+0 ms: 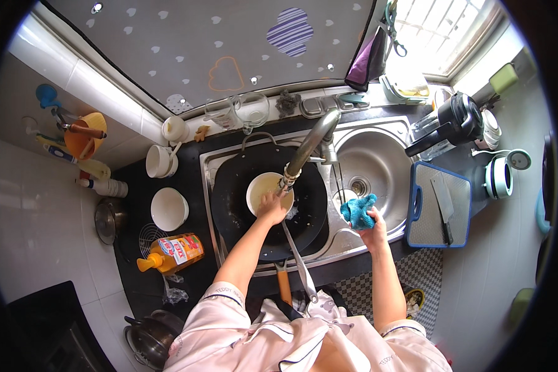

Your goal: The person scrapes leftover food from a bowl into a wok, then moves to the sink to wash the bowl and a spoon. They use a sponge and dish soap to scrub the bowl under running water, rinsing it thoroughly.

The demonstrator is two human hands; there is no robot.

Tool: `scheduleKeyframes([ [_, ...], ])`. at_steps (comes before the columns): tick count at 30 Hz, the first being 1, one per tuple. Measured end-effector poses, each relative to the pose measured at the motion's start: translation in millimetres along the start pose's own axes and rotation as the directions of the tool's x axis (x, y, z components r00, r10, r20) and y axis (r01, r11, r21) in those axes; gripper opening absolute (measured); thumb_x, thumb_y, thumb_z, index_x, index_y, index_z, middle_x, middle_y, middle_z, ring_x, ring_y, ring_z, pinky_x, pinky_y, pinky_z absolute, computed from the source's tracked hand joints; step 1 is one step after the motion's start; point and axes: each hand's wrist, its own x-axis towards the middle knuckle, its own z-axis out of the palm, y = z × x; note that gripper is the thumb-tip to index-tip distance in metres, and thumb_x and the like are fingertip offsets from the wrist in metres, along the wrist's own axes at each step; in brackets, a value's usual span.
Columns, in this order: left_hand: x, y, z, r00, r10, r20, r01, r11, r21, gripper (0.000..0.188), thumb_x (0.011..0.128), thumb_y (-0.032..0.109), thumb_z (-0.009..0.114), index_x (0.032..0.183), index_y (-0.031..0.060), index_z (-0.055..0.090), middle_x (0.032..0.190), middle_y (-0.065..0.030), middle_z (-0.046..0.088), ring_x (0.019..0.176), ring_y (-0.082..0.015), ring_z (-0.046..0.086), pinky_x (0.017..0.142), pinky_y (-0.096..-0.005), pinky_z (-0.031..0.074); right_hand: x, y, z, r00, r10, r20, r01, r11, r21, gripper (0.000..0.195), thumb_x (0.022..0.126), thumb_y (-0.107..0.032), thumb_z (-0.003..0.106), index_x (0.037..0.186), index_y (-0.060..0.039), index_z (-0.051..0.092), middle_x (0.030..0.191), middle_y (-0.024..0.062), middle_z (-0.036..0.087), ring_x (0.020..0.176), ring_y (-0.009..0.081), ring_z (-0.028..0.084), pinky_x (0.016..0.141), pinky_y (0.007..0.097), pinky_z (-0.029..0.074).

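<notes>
My left hand [272, 208] reaches over the near rim of a white bowl [255, 186], fingers at its inside. Whether they grip the bowl cannot be made out. The bowl sits in a black wok [230, 186], under the spout of the metal faucet [314, 135]. A long-handled metal utensil [300, 260] leans out of the wok towards me. My right hand [374, 230] holds a bunched blue cloth [360, 211] above the near left part of the round sink basin [386, 153]. Behind the cloth, a pale dish [348, 195] and thin metal tongs or chopsticks [338, 179] are partly hidden.
A cleaver [441, 200] lies on a blue-edged cutting board [423, 232] to the right. Beyond it stands a blender jug [446, 125]. On the left counter are a white bowl [169, 209], stacked cups [160, 160] and an orange detergent bottle [176, 253]. Glass mugs [251, 109] line the ledge.
</notes>
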Motion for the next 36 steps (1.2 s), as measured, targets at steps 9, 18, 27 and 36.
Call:
scheduleKeyframes([
  [9,6,-21,2,0.953,0.300,0.053,-0.279,0.929,-0.243,0.047,0.081,0.025,0.052,0.124,0.0069,0.045,0.122,-0.0144,0.050,0.111,-0.0350,0.049,0.096,-0.0385,0.039,-3,-2,8,0.999,0.026,0.028,-0.029,0.996,0.085,0.037,0.083,-0.020,0.048,0.117,-0.0064,0.047,0.107,0.0125,0.058,0.091,0.0250,0.061,0.075,0.0412,0.054],
  [18,2,-14,-26,0.998,0.032,-0.046,-0.019,0.964,0.264,0.055,0.073,0.018,0.063,0.124,0.0066,0.045,0.130,-0.0184,0.037,0.122,-0.0324,0.038,0.097,-0.0369,0.038,-2,1,0,1.000,0.007,0.005,-0.007,0.999,0.041,0.040,0.082,-0.022,0.050,0.118,-0.0070,0.045,0.109,0.0123,0.058,0.092,0.0250,0.061,0.077,0.0414,0.054],
  [27,6,5,-12,0.996,0.004,0.089,-0.012,0.996,0.090,0.071,0.079,0.017,0.054,0.142,0.0236,0.023,0.140,-0.0137,0.028,0.128,-0.0337,0.029,0.101,-0.0410,0.036,-3,8,16,0.997,-0.065,0.050,0.069,0.994,-0.087,0.049,0.078,-0.005,0.065,0.122,-0.0083,0.043,0.109,0.0087,0.057,0.095,0.0195,0.058,0.074,0.0350,0.053],
  [36,8,-5,7,0.995,0.097,-0.014,-0.096,0.993,0.076,0.064,0.082,0.023,0.048,0.142,0.0201,0.025,0.133,-0.0174,0.037,0.123,-0.0353,0.035,0.100,-0.0432,0.036,3,16,20,0.998,-0.053,0.019,0.055,0.988,-0.145,0.046,0.078,0.001,0.062,0.120,-0.0046,0.045,0.104,0.0093,0.057,0.088,0.0191,0.059,0.067,0.0310,0.054],
])
